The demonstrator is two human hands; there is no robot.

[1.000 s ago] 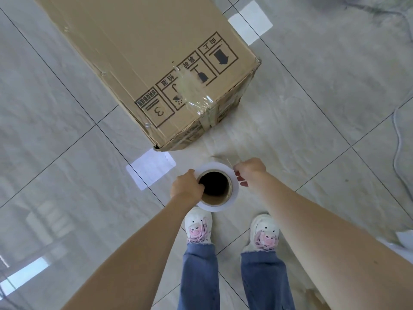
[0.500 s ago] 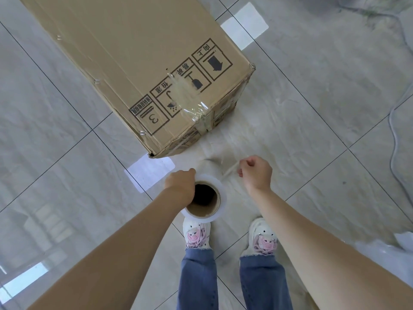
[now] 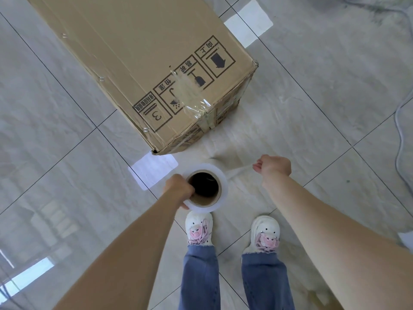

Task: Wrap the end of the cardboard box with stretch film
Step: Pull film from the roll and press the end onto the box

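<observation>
A: Starting at the left, what is the left hand (image 3: 178, 190) doing?

B: Its fingers curl over the rim and into the core of the stretch film roll (image 3: 206, 189), with the thumb outside. I'd say that lets the roll stand upright and turn freely as film pays out.

A: And the cardboard box (image 3: 143, 63)?

B: It lies on the tiled floor (image 3: 335, 97), reaching from far left to its near end (image 3: 214, 124), which sits just beyond the roll. A patch of film (image 3: 190, 97) already clings over that end's top edge, probably an anchor.

A: To the right?

B: The right hand (image 3: 273, 167) pinches the film's loose edge (image 3: 240, 171), fingers closed on it, drawn rightward from the roll. That keeps the sheet taut. The film slopes away toward the box end.

A: Further right?

B: A cable (image 3: 400, 121) trails along the floor, well apart from everything.
</observation>
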